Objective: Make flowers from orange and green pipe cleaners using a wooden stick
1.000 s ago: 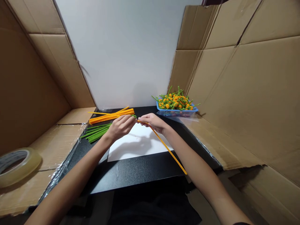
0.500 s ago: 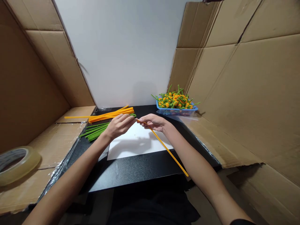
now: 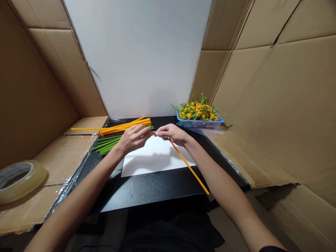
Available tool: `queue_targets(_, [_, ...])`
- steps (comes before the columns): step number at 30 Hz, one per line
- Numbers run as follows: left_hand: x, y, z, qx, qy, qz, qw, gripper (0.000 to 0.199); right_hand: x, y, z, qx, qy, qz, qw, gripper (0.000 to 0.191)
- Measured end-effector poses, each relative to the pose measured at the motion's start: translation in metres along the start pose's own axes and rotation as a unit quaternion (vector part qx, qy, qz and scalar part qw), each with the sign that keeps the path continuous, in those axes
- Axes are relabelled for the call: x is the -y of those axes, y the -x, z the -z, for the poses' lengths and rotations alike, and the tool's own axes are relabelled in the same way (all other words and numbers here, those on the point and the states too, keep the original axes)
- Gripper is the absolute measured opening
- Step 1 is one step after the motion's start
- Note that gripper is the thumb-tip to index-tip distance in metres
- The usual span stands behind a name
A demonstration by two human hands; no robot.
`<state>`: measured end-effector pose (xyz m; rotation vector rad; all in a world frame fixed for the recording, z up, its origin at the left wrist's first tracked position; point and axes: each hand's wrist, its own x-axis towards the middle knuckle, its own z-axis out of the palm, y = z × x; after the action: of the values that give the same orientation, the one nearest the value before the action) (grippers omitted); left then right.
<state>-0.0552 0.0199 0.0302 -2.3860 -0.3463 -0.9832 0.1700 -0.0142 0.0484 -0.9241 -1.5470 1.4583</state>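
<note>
My right hand (image 3: pixel 172 134) pinches the upper end of a long orange pipe cleaner (image 3: pixel 189 164), which slants down toward me over a white sheet (image 3: pixel 157 157). My left hand (image 3: pixel 133 138) is curled, its fingertips almost touching the tip of that pipe cleaner. A green stem tip (image 3: pixel 150 127) shows just past those fingers, and I cannot tell whether they hold it. A bundle of orange pipe cleaners (image 3: pixel 126 125) lies beyond my left hand, and a bundle of green pipe cleaners (image 3: pixel 106 146) lies to its left.
A blue plastic basket (image 3: pixel 199 123) heaped with orange-headed, green-stemmed pipe-cleaner flowers stands at the far right of the black table (image 3: pixel 154 187). Cardboard sheets (image 3: pixel 275 105) line both sides, and a roll of clear tape (image 3: pixel 19 182) rests on the left one.
One thin orange pipe cleaner in the bundle now reaches farther left, over the cardboard. My hands have barely moved, and the view has tilted slightly.
</note>
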Motion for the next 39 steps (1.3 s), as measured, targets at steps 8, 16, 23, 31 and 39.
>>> queue_targets(8, [0.001, -0.004, 0.004, 0.008, 0.013, 0.007, 1.000, 0.017, -0.004, -0.001, 0.005, 0.011, 0.006, 0.025, 1.000, 0.028])
queue_targets(16, [-0.004, -0.008, 0.006, -0.004, -0.051, -0.047, 0.998, 0.016, -0.001, 0.001, 0.006, 0.003, 0.126, 0.080, 0.989, 0.026])
queue_targets(23, [-0.013, -0.020, 0.009, 0.027, -0.024, 0.005, 0.999, 0.019, -0.006, -0.002, 0.010, -0.039, 0.357, 0.252, 0.898, 0.010])
queue_targets(31, [-0.014, -0.024, 0.010, 0.094, 0.092, 0.158, 0.979, 0.019, -0.012, -0.004, 0.003, -0.050, 0.566, 0.387, 0.726, 0.013])
queue_targets(39, [-0.013, -0.026, 0.011, 0.098, 0.096, 0.228, 0.964, 0.017, -0.017, -0.005, -0.001, -0.080, 0.513, 0.362, 0.774, 0.012])
